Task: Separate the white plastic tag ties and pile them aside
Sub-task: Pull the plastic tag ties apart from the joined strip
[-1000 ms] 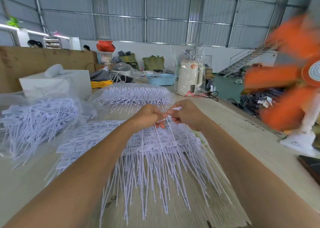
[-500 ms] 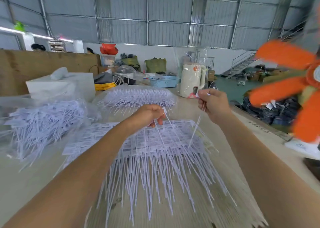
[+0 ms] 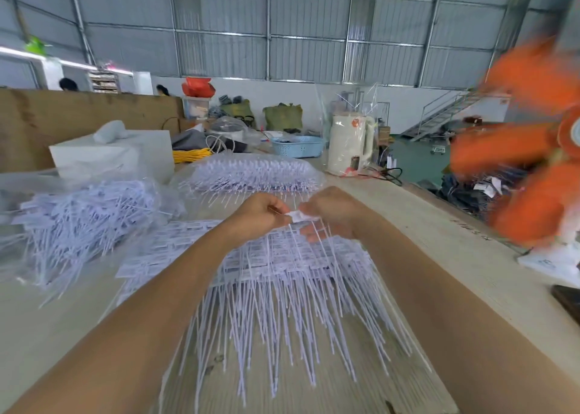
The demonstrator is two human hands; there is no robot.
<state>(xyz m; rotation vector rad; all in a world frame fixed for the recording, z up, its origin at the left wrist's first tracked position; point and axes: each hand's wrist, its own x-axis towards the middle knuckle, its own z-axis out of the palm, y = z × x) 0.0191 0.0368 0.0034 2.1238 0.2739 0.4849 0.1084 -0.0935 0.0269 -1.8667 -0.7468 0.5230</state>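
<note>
1. The left hand (image 3: 262, 214) and the right hand (image 3: 329, 214) meet above the middle of the table (image 3: 464, 275), fingertips almost touching; both are curled closed, pinching the same small white tag (image 3: 296, 215) between them.
2. From that pinched tag thin white tails hang down toward the sheet of joined ties (image 3: 282, 275) lying flat on the table right under the hands; its printed tag ends point away from the person and its long tails fan out toward the near edge.
3. To the left sits a loose heap of ties (image 3: 84, 222), jumbled at all angles, lying in what looks like clear plastic wrap; how far the wrap reaches round it I cannot tell.
4. Beyond the hands another batch of ties (image 3: 251, 175) lies in neat rows inside a clear plastic bag; the bag is puffed up over it.
5. Farther back a blue basket (image 3: 298, 146) holds dark items too small to make out; beside it stands a cream kettle (image 3: 350, 145) with clear plastic wrapping rising above it.
6. A white box (image 3: 119, 156) stands at the back left, just behind the loose heap; a blurred orange fan (image 3: 533, 150) fills the right edge.
</note>
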